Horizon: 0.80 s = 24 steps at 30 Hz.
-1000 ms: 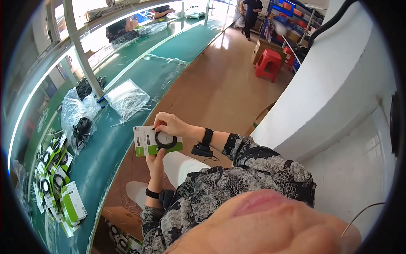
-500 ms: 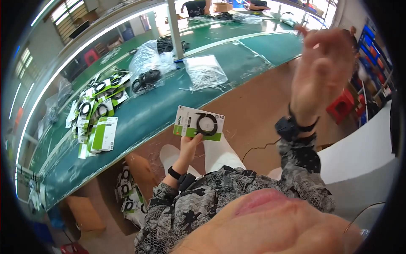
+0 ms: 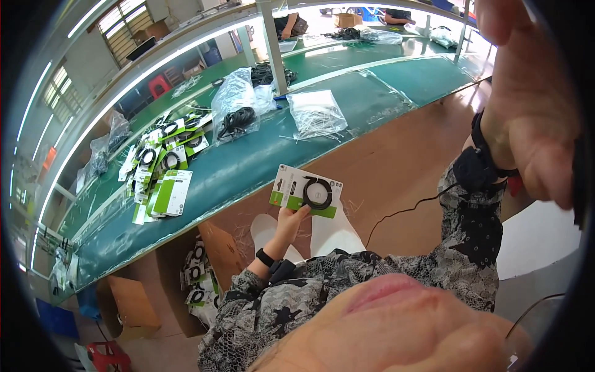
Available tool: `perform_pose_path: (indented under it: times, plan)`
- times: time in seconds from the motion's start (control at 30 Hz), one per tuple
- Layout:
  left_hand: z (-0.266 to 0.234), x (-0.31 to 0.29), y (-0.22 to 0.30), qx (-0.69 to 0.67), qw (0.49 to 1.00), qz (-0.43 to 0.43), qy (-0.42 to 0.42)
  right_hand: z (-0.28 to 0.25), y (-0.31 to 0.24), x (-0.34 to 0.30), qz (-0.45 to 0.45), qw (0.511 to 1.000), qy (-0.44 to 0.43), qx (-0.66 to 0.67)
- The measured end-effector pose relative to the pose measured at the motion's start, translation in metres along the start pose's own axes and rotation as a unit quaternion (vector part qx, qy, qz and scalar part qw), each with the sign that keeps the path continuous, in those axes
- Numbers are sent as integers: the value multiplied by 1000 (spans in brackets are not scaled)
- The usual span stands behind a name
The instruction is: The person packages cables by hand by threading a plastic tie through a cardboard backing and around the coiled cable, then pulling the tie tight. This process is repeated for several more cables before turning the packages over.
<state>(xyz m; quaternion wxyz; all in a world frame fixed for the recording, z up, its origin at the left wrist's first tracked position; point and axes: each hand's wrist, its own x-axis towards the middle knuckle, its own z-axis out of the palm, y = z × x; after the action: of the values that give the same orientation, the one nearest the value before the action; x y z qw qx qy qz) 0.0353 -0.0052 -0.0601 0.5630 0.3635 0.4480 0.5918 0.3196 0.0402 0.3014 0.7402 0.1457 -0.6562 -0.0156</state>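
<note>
Near my lap, my left hand [image 3: 291,224] is closed on the lower edge of a carded cable [image 3: 317,193]. The card is white and green, with a coiled black cable on its front and a hang hole at one end. My right hand [image 3: 527,105] is raised close to the camera at the upper right, partly cut off by the rim. Its visible fingers are apart, and nothing shows in them. On the bench to the left lies a heap of similar carded cables [image 3: 162,160], with a short stack of cards [image 3: 173,193] at its near edge.
The green workbench [image 3: 260,146] runs diagonally across the view. On it lie a clear bag with black cables [image 3: 237,118] and a bag of white ties [image 3: 317,115]. Below stand an open carton [image 3: 176,273] holding carded cables and another carton [image 3: 133,307]. Another person's arm [image 3: 290,26] shows across the bench.
My right hand has moved up and right, nearer the camera, and its fingers now run out of view. The scene has shifted slightly rightward. My left hand keeps the carded cable.
</note>
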Motion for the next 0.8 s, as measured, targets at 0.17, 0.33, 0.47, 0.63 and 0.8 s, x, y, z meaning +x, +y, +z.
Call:
perform_pose_path:
  times: [0.17, 0.33, 0.47, 0.63, 0.8]
  plan:
    - [-3, -6, -13, -36, 999, 31, -17, -14, 3, -10, 33, 999, -4, -6]
    - [-6, -18, -16, -37, 999, 34, -4, -37, 10, -21, 67, 998, -7, -18]
    - [-12, -23, -4, -22, 998, 53, 1, -69, 30, -37, 94, 995, -9, -20]
    - [-18, -28, -11, 43, 998, 42, -11, -66, 37, -38, 123, 991, -16, -43]
    - [-19, -46, 6, 45, 996, 74, 36, -13, -19, -51, 129, 991, -5, -32]
